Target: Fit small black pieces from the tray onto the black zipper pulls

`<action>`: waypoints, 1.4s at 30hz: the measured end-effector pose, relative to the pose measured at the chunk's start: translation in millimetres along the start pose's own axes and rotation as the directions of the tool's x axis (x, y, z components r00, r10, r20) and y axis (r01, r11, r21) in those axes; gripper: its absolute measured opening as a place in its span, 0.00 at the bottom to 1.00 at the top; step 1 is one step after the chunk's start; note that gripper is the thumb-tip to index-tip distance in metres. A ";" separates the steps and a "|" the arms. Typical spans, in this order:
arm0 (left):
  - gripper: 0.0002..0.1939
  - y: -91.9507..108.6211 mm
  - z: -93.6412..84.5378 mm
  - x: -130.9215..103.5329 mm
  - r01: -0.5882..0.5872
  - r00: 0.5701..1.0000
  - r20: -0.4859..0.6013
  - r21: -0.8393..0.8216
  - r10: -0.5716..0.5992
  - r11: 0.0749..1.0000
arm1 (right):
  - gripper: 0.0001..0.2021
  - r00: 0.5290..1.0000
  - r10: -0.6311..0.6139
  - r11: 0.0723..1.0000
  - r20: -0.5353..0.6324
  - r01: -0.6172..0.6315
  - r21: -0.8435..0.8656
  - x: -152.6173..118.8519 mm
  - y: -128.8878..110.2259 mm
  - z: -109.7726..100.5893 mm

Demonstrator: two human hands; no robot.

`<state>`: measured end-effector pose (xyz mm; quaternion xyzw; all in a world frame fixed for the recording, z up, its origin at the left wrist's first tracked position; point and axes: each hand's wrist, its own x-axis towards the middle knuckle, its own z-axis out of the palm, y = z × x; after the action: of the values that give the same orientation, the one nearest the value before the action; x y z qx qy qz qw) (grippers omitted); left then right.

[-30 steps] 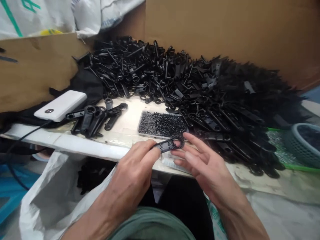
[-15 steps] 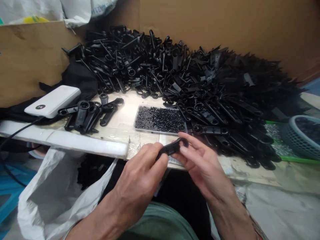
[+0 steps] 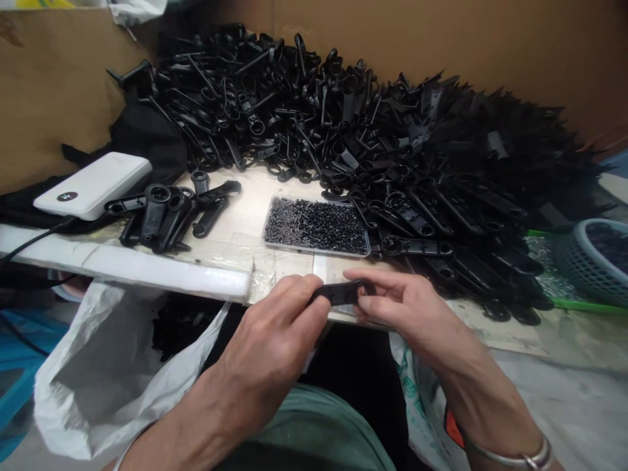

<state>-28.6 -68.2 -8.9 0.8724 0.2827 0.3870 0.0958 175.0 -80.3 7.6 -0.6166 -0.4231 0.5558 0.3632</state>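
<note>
A black plastic part (image 3: pixel 340 294) with a ring at one end is held level between both hands, over the table's front edge. My left hand (image 3: pixel 279 333) pinches its left end with thumb and fingers. At the ring end, my right hand (image 3: pixel 407 304) is closed on it with the thumb below and fingers above. Just beyond the hands lies a clear shallow tray (image 3: pixel 316 251) filled with tiny black pieces. Similar black parts (image 3: pixel 159 212) form a small group at the left, and a large heap of them (image 3: pixel 314 111) spreads behind the tray.
A white power bank (image 3: pixel 93 185) with a cable lies at the left. White foam (image 3: pixel 122 265) edges the table above an open white bag (image 3: pixel 98 373). At the right, a grey-green basket (image 3: pixel 598 265) stands in a green tray (image 3: pixel 583 302). Cardboard (image 3: pixel 417 39) rises behind the heap.
The held part has turned closer to level. My right hand and forearm have swung outward to the right, with its fingers still at the ring end. The view has shifted slightly downward.
</note>
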 end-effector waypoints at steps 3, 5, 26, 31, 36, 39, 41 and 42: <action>0.08 0.4 -0.4 1.0 0.017 1.000 0.015 -0.023 -0.016 1.000 | 0.19 0.997 0.034 0.998 0.071 -0.029 -0.060 0.8 -4.0 -6.0; 0.08 0.6 -0.1 1.2 0.026 0.999 0.022 -0.034 -0.026 0.999 | 0.20 0.996 0.044 0.996 0.076 -0.038 -0.079 2.1 -5.1 -8.3; 0.13 -7.6 3.5 -1.7 0.068 0.993 0.102 -0.139 -0.054 0.988 | 0.19 0.992 0.027 0.960 0.125 0.009 -0.280 5.8 -16.4 -12.5; 0.13 -9.7 4.3 -2.3 0.077 0.992 0.104 -0.116 -0.065 0.990 | 0.21 0.987 0.040 0.965 0.152 0.001 -0.262 7.6 -8.8 -13.3; 0.10 -16.9 -2.1 -0.6 0.091 0.993 0.084 -0.032 -0.088 0.995 | 0.30 0.979 0.066 0.992 0.191 -0.044 -0.120 6.4 -6.1 -19.5; 0.12 -23.5 -8.1 1.3 0.133 0.976 0.164 0.088 -0.146 0.987 | 0.28 0.996 -0.014 0.971 0.090 0.035 -0.235 7.6 -13.4 -26.6; 0.14 -27.2 -10.7 3.0 0.150 0.953 0.236 0.168 -0.188 0.974 | 0.22 0.992 -0.128 0.899 0.011 0.121 -0.420 11.9 -20.7 -29.6; 0.15 -28.6 -11.5 3.9 0.147 0.944 0.265 0.197 -0.197 0.969 | 0.18 0.979 -0.205 0.828 -0.014 0.165 -0.536 15.5 -24.4 -29.6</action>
<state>-46.8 -43.0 -9.7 0.8955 0.3744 0.2224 0.0921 201.9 -56.1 27.7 -0.6685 -0.6049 0.3567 0.2450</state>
